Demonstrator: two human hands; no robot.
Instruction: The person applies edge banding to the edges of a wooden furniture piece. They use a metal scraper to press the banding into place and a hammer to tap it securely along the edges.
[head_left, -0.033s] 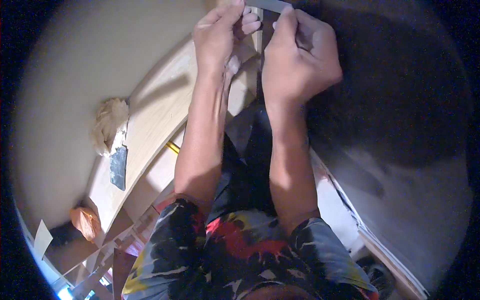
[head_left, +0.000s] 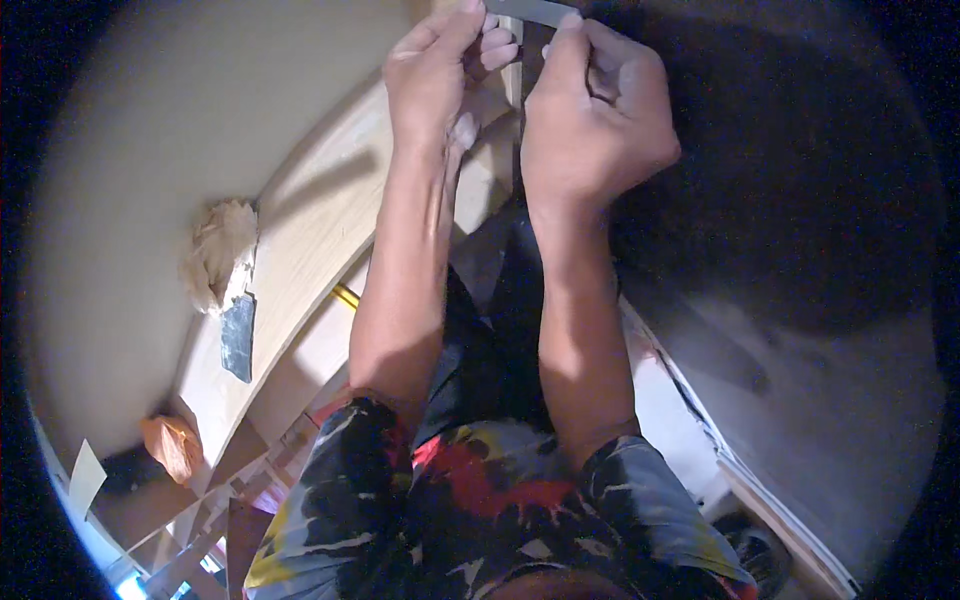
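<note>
A thin, flat grey strip stretches between my two hands at the top edge of the head view. My left hand pinches its left end between thumb and forefinger, the other fingers curled below. At the opposite end, my right hand grips it with the thumb on top and fingers folded in. White dust or paste marks the left fingers and wrist. Part of the strip is cut off by the picture's edge, so what kind of strip it is cannot be made out.
A pale wooden shelf runs along the left wall. On it lie a crumpled beige bag, a dark grey flat piece and an orange plastic bag. A yellow rod shows beneath. A dark wall surface stands at right.
Both hands and the strip have shifted very slightly; the right hand is a touch further left and up. The grip is unchanged.
</note>
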